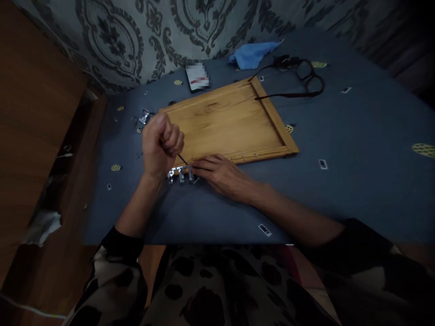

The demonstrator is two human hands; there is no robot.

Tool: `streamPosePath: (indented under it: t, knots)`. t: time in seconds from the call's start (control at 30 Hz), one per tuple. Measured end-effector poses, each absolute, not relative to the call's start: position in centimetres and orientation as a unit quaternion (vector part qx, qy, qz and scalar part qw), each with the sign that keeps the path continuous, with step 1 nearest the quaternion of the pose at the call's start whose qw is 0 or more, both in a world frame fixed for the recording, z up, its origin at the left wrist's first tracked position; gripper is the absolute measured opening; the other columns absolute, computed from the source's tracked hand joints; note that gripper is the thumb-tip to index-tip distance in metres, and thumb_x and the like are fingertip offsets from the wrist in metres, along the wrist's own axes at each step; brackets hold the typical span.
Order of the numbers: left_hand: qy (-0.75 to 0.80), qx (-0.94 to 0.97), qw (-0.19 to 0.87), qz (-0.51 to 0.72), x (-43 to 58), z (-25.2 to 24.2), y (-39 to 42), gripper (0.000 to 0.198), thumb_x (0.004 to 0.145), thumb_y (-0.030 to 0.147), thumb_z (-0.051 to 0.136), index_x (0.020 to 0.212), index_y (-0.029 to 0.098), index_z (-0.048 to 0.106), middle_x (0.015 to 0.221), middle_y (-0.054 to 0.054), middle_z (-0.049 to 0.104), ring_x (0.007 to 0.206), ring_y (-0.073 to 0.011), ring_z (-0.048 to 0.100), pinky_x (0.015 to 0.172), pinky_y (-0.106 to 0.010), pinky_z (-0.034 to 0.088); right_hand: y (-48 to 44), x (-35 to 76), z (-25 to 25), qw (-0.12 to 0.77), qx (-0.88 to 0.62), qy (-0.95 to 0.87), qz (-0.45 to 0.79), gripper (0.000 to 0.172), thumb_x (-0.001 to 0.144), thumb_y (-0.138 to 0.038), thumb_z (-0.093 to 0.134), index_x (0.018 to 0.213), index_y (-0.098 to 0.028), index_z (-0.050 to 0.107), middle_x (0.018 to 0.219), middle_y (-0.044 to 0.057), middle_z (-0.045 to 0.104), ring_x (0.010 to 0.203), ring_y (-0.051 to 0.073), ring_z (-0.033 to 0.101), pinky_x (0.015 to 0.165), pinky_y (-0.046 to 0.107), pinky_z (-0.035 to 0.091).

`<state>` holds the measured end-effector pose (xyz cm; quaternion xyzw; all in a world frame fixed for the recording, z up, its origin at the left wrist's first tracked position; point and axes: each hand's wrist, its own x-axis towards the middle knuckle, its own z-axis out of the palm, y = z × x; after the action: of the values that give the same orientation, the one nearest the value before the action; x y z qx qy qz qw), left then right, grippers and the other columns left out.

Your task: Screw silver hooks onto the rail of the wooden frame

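My left hand (161, 140) is wrapped in a fist around a screwdriver (182, 159), most of it hidden in the palm. The thin shaft slants down to a silver metal piece with hook-like prongs (180, 174) at the near left edge of a framed wooden panel (224, 122). My right hand (224, 176) lies with its fingers stretched along that near edge, fingertips by the screwdriver tip and the metal piece. Its thumb is hidden. The panel lies on the cloth-covered table, recessed side up.
Beyond the panel are a box with a blurred label (197, 77), a blue cloth (253, 55) and eyeglasses (311, 78), one temple reaching over the panel. More silver metal pieces (145, 117) lie left of it. A patterned dark cloth (353, 190) covers the table.
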<state>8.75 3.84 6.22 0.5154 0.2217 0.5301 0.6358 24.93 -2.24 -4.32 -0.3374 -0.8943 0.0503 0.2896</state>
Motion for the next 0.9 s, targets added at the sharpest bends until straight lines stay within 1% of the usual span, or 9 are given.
streamPosePath:
  t: [0.1,0.23,0.3,0.47,0.6,0.67,0.77,0.9]
  knots:
    - [0.272,0.486,0.612,0.561,8.2,6.9,4.0,0.058,0.103,0.044,0.057,0.058,0.021,0.03,0.047,0.01,0.011,0.038,-0.0064,0.008,0.035,-0.02,0.013,-2.3,25.0,-4.3,0.288,-0.337,-0.894,0.061,0.038,0.1,-0.009,0.053,0.134,-0.018,0.068,0.131,0.012,0.074,0.121,0.027,0.066,0.098,0.045,0.052]
    - [0.249,0.485,0.606,0.579,8.3,6.8,3.7,0.054,0.104,0.037,0.052,0.057,0.021,0.031,0.045,0.01,0.012,0.038,-0.0064,0.006,0.034,-0.018,0.012,-2.3,25.0,-4.3,0.293,-0.342,-0.89,0.07,0.039,0.1,-0.009,0.052,0.134,-0.019,0.068,0.131,0.012,0.074,0.123,0.027,0.066,0.1,0.045,0.052]
    - [0.239,0.488,0.607,0.58,8.5,6.4,3.4,0.054,0.103,0.036,0.053,0.056,0.021,0.031,0.045,0.01,0.014,0.037,-0.0061,0.007,0.034,-0.018,0.013,-2.3,25.0,-4.3,0.294,-0.339,-0.891,0.073,0.04,0.099,-0.008,0.053,0.134,-0.018,0.068,0.13,0.012,0.074,0.121,0.027,0.066,0.099,0.046,0.053]
    - [0.253,0.493,0.598,0.579,8.9,6.0,2.8,0.056,0.102,0.039,0.058,0.056,0.021,0.032,0.045,0.009,0.017,0.036,-0.0055,0.011,0.035,-0.018,0.016,-2.2,24.9,-4.4,0.292,-0.348,-0.888,0.068,0.041,0.098,-0.008,0.054,0.134,-0.02,0.07,0.13,0.011,0.075,0.12,0.027,0.067,0.098,0.045,0.053]
    - [0.272,0.485,0.595,0.581,9.1,5.7,2.8,0.059,0.103,0.048,0.058,0.058,0.021,0.032,0.046,0.01,0.017,0.034,-0.0052,0.015,0.036,-0.018,0.018,-2.2,24.9,-4.5,0.299,-0.343,-0.888,0.071,0.042,0.099,-0.008,0.054,0.137,-0.018,0.069,0.13,0.014,0.075,0.121,0.028,0.066,0.097,0.046,0.053]
    - [0.262,0.487,0.596,0.582,9.1,5.5,2.7,0.057,0.104,0.047,0.057,0.058,0.021,0.034,0.046,0.009,0.018,0.034,-0.0054,0.017,0.036,-0.018,0.019,-2.2,24.9,-4.5,0.301,-0.34,-0.888,0.066,0.041,0.1,-0.009,0.053,0.137,-0.017,0.069,0.13,0.014,0.075,0.12,0.027,0.066,0.097,0.044,0.052]
    - [0.23,0.501,0.6,0.58,9.2,5.4,2.7,0.055,0.104,0.041,0.056,0.057,0.021,0.036,0.045,0.009,0.019,0.036,-0.0058,0.016,0.036,-0.019,0.017,-2.2,24.9,-4.5,0.295,-0.34,-0.891,0.047,0.039,0.103,-0.011,0.049,0.136,-0.017,0.069,0.13,0.012,0.075,0.12,0.026,0.066,0.097,0.042,0.051]
    - [0.216,0.507,0.6,0.58,9.4,5.5,2.6,0.058,0.104,0.042,0.057,0.056,0.021,0.035,0.046,0.009,0.015,0.037,-0.0059,0.012,0.036,-0.019,0.016,-2.2,24.9,-4.5,0.295,-0.334,-0.894,0.039,0.037,0.105,-0.013,0.046,0.135,-0.014,0.069,0.131,0.012,0.075,0.119,0.026,0.066,0.098,0.041,0.051]
